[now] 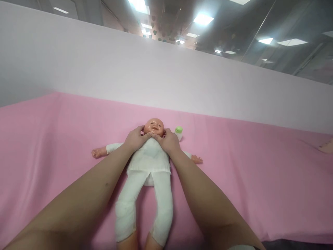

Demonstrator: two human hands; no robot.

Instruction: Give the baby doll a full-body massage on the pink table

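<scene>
No readable text, label, brand, number or sign anywhere on any surface in view.

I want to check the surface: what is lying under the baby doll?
The baby doll lies on its back on a pink sheet, which spreads all around it. Both hands, left and right, rest at its neck. What is beneath the sheet is covered.

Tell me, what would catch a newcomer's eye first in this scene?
A baby doll in white clothes lies on its back in the middle of a pink sheet, arms spread. The left hand and right hand rest at its neck and chin, either side of the head. A small green-capped bottle stands just beyond the right hand, near the doll's head.
</scene>
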